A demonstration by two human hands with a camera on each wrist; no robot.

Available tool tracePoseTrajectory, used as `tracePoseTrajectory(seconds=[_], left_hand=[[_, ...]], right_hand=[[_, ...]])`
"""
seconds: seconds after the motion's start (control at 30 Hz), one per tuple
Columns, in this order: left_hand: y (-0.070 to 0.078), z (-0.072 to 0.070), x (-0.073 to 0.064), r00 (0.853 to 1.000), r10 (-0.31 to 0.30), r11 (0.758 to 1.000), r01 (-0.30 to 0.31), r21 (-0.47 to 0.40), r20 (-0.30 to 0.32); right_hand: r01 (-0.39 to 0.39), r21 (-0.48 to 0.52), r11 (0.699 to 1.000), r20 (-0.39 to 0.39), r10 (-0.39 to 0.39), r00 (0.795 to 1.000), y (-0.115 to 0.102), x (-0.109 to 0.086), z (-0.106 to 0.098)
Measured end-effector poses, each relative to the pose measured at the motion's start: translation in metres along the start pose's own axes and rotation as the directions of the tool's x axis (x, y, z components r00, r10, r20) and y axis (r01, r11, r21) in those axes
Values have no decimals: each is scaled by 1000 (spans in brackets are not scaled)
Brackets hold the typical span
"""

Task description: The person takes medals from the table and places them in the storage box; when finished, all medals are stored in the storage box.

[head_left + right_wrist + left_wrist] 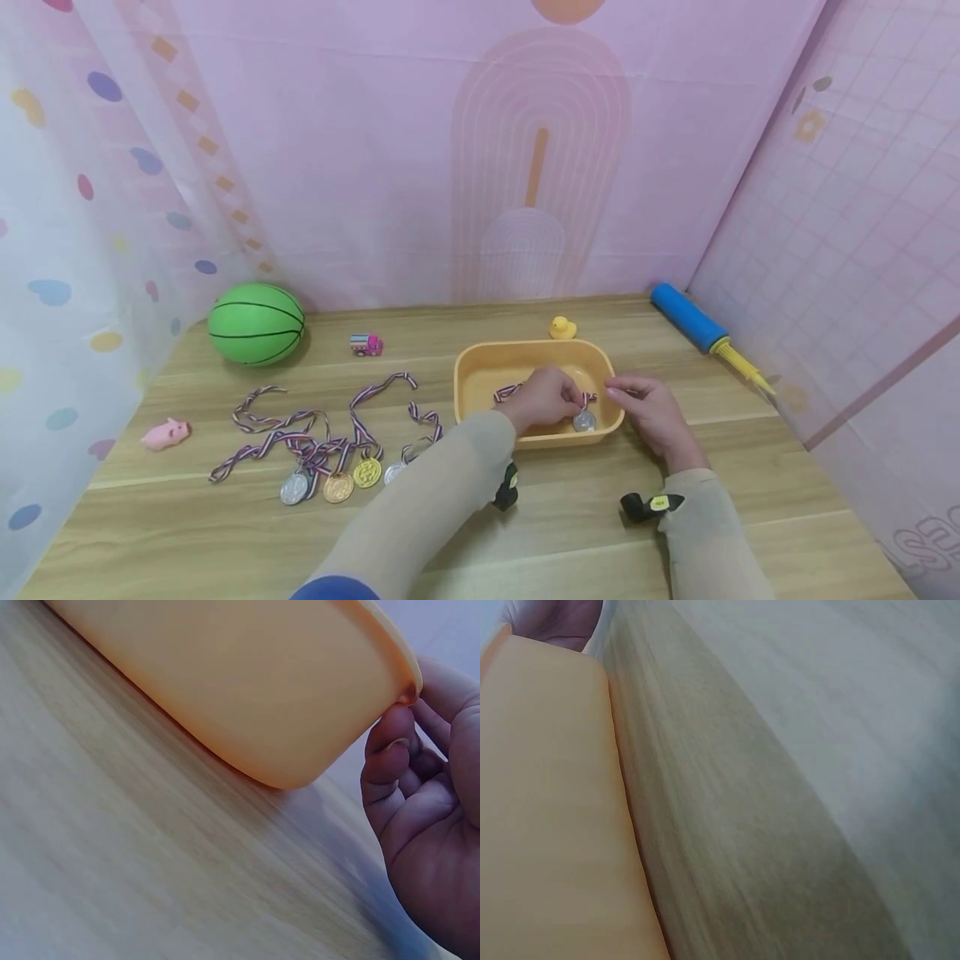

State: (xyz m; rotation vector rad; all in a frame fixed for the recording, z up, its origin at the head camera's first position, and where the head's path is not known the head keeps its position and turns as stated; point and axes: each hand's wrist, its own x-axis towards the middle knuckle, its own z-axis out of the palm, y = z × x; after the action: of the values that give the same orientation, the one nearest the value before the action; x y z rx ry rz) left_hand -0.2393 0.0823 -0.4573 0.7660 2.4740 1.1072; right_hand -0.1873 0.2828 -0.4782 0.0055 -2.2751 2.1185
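Pinched by the left hand (546,396), the ribbon (589,398) of the silver medal (584,421) is held inside the basin (534,342), lower right of centre; the rim (396,634), pinched by the right hand (654,414), should be steadied.

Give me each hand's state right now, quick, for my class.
Left hand: closed, pinching the ribbon of a silver medal.
Right hand: closed, pinching the tub's rim.

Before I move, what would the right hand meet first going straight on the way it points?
The orange, rounded-rectangular, plastic-looking tray: the right hand pinches its rim at the right end. Past that, across the tray, the left hand seems next, though depth is unclear.
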Motion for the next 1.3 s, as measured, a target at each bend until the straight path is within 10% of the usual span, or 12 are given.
tracePoseTrajectory(seconds=[0.6, 1.3], left_hand=[[4, 3, -20, 999, 10, 1000, -11, 15, 37], [14, 5, -34, 997, 70, 991, -72, 109, 23]], right_hand=[[-86, -134, 987, 105, 100, 989, -10, -8, -2], [-9, -80, 997, 193, 25, 981, -12, -17, -6]])
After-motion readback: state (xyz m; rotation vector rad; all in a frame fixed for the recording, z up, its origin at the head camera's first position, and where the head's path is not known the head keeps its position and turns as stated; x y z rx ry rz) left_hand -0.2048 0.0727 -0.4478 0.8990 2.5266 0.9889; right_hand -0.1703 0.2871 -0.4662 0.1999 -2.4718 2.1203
